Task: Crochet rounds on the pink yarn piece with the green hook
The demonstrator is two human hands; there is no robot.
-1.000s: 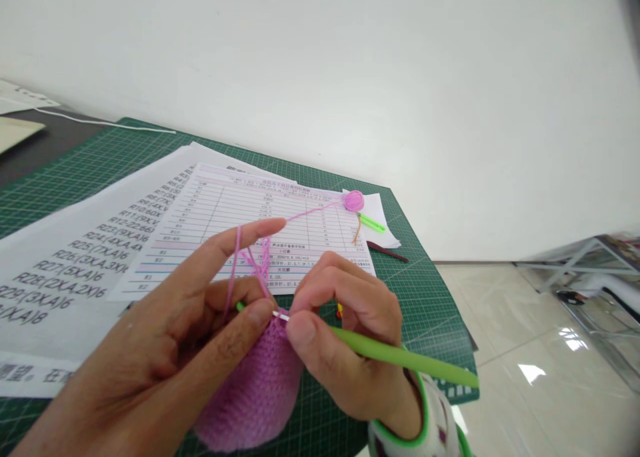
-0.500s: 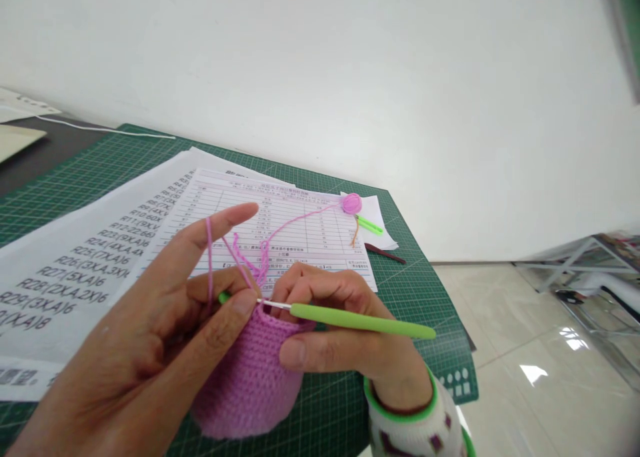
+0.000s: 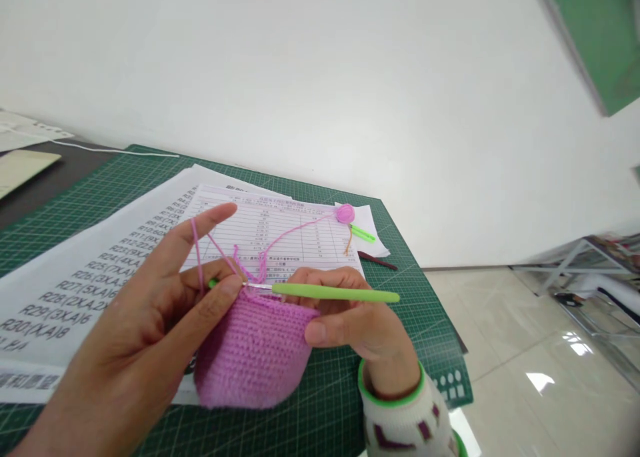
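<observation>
A pink crocheted piece (image 3: 255, 357), cup-shaped with its rim up, is between my hands over the cutting mat. My left hand (image 3: 155, 317) pinches its rim between thumb and fingers; pink yarn loops over the raised index finger. There is a small bright green object (image 3: 213, 283) by the left fingers, mostly hidden. A crochet hook (image 3: 335, 292) with a light green handle has its metal tip at the rim by my left thumb. Its handle lies across my right hand (image 3: 350, 317), whose thumb presses the outside of the piece, the other fingers partly hidden behind the rim.
Printed sheets (image 3: 65, 297) lie on the green cutting mat (image 3: 420, 337). Beyond my hands are a small pink yarn ball (image 3: 345, 213), a bright green pin-like tool (image 3: 363, 233) and a dark brown strip (image 3: 377, 261). A white wall (image 3: 320, 83) rises behind.
The crochet piece and both hands sit slightly higher and further left in view. My right thumb has shifted toward the piece's right edge, and the piece looks wider.
</observation>
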